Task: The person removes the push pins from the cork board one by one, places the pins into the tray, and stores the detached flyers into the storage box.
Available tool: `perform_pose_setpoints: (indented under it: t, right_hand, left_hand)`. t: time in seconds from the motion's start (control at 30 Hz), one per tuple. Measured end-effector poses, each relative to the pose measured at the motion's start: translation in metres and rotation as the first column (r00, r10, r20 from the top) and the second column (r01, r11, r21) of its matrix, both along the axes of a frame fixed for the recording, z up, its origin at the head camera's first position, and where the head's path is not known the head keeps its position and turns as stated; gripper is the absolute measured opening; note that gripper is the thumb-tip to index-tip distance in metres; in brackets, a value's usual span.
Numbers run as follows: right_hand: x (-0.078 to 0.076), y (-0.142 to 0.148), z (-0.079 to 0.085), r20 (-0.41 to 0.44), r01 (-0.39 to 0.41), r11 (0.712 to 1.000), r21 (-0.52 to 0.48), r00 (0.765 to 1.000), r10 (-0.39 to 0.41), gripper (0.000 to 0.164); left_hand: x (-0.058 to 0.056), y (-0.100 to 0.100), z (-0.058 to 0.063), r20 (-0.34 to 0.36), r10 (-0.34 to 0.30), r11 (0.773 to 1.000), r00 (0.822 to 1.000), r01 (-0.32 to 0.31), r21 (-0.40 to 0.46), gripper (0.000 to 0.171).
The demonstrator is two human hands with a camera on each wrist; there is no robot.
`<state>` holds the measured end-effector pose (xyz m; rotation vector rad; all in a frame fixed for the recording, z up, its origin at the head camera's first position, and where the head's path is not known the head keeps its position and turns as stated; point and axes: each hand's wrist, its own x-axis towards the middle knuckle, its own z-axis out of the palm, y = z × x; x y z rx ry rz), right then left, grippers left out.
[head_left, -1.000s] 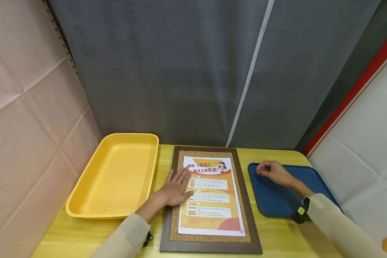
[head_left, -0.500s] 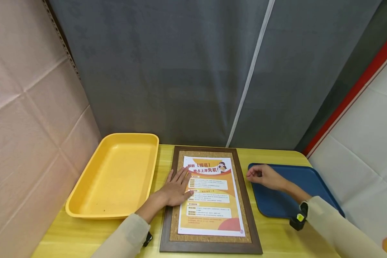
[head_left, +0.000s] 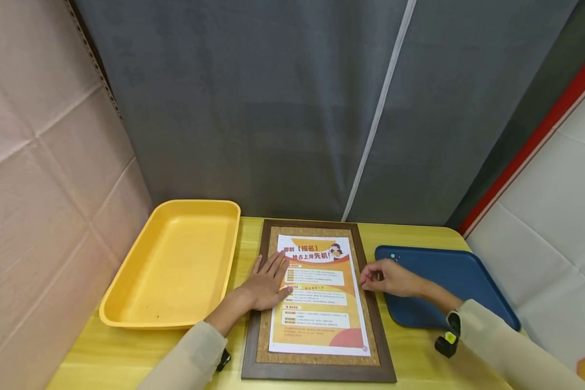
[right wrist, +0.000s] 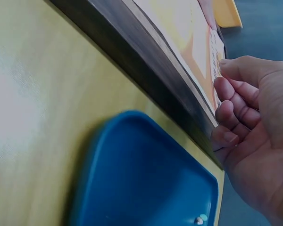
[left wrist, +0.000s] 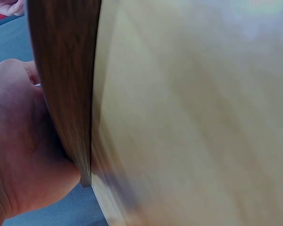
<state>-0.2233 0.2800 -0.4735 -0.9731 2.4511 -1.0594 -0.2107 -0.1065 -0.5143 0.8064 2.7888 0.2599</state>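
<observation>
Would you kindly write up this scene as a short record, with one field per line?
Surface: yellow wood-grain table
Centre: brown-framed rectangular cork board
On the board: white-and-orange printed paper sheet
Left hand: fingers spread across the sheet's left edge
Right hand: fingers curled at the board's right edge; whether it holds anything cannot be told
Left side: yellow rectangular plastic tray
Right side: dark blue rectangular tray, small pale pieces in its far left corner
</observation>
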Motion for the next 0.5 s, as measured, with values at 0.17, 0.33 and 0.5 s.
perform_pose_setpoints:
  t: [0.17,0.33,0.5]
  right_hand:
    - [0.010,-0.008,-0.004,0.014,-0.084,0.995,-0.045,0.996,0.084,0.014]
    - [0.020,-0.015,-0.004,0.062,-0.143,0.988,-0.062,0.987,0.147,0.009]
    - [0.028,-0.020,-0.004,0.079,-0.213,0.975,-0.070,0.973,0.218,0.003]
  left_hand:
    - [0.005,0.001,0.008,-0.011,-0.006,1.000,1.000,0.006,-0.004,0.079]
    - [0.006,0.001,0.009,-0.019,-0.003,1.000,1.000,0.003,-0.013,0.078]
    - [0.005,0.000,0.009,-0.020,-0.005,1.000,1.000,0.005,-0.003,0.079]
